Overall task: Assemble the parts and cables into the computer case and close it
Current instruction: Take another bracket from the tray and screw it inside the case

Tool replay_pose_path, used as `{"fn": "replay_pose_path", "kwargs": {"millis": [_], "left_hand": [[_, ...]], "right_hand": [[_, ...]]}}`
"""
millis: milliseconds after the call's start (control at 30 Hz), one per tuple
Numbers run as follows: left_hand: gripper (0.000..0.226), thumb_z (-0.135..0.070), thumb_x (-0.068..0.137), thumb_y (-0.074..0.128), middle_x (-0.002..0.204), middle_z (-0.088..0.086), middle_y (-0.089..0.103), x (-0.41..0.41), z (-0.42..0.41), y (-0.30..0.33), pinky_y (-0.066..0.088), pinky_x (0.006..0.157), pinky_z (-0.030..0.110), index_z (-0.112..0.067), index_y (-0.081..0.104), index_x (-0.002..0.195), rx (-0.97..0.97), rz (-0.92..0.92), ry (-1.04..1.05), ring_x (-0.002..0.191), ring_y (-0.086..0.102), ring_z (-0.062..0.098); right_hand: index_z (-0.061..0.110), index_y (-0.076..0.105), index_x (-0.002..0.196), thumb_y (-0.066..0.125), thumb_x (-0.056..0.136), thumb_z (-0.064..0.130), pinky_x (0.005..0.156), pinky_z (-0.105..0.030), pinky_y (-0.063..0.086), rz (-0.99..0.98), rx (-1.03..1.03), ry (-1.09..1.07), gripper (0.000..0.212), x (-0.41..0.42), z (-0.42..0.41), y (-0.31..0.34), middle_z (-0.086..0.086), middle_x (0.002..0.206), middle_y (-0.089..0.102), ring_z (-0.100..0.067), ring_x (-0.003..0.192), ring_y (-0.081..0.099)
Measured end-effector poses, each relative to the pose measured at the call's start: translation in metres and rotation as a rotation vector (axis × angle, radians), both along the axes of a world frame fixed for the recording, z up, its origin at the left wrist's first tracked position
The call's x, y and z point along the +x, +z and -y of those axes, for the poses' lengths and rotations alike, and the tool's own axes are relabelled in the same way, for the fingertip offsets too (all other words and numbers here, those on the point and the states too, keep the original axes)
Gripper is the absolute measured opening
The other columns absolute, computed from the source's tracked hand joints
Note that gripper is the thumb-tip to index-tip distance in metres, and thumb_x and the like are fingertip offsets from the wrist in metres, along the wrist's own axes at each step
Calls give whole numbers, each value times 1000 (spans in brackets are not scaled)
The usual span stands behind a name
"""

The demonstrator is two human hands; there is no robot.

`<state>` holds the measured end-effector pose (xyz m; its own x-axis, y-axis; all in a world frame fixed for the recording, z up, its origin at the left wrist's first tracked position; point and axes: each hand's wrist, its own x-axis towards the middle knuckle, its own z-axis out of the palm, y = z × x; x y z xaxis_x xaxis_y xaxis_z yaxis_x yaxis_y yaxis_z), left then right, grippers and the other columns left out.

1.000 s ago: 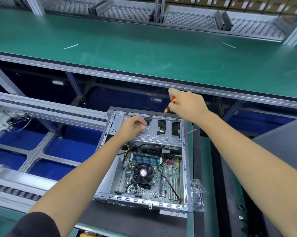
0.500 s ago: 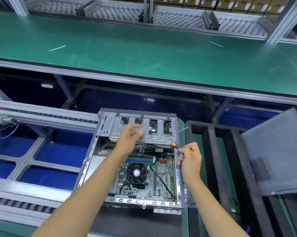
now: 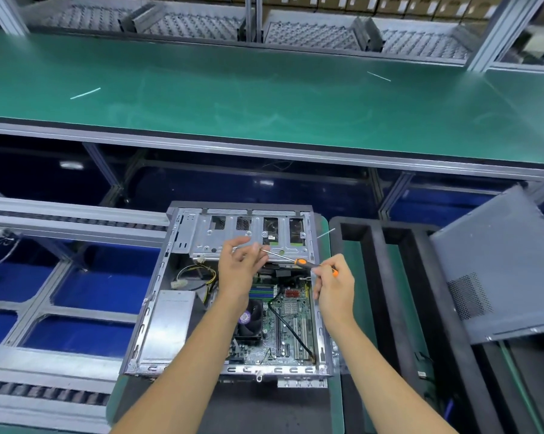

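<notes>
Open computer case point(image 3: 227, 292) lying flat on the bench, motherboard point(image 3: 291, 324) exposed, drive cage point(image 3: 248, 236) at its far end. Above the cage's near edge, orange-handled screwdriver point(image 3: 299, 261) pinched at the handle by right hand point(image 3: 333, 288), fingers curled. Left hand point(image 3: 238, 267) with fingers curled round the shaft's tip. Grey side panel point(image 3: 499, 274) propped well to the right.

My left hand point(image 3: 238, 270) reaches forward, fingers loosely curled; my right hand point(image 3: 333, 288) is raised beside it, fingers pinched together.
</notes>
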<state>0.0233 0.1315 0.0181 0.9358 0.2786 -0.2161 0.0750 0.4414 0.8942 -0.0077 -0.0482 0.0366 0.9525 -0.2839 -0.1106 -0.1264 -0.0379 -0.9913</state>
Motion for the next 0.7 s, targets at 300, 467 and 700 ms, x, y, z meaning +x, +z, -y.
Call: {"fn": "replay_pose_path", "kwargs": {"millis": [300, 467, 700], "left_hand": [[19, -10, 101, 61, 99, 15, 76, -2, 3, -2, 60, 85, 29, -13, 54, 118, -24, 36, -40, 101, 74, 25], [18, -10, 101, 61, 103, 13, 74, -2, 9, 5, 61, 83, 30, -14, 57, 118, -2, -14, -58, 98, 73, 19], [22, -9, 95, 70, 93, -3, 76, 26, -17, 26, 58, 76, 24, -30, 71, 89, 561, 123, -350, 91, 74, 15]], "right_hand": [[6, 45, 76, 55, 91, 8, 42, -28, 38, 6, 51, -68, 18, -1, -3, -1, -3, 49, 44, -21, 41, 41], [8, 47, 75, 52, 94, 2, 42, -29, 36, -35, 68, -103, 20, -1, -1, 2, -6, 50, 44, -23, 41, 42], [15, 54, 70, 59, 82, 14, 46, -24, 44, 49, -20, -93, 14, 29, 21, 33, -6, 47, 49, -22, 38, 49]]}}
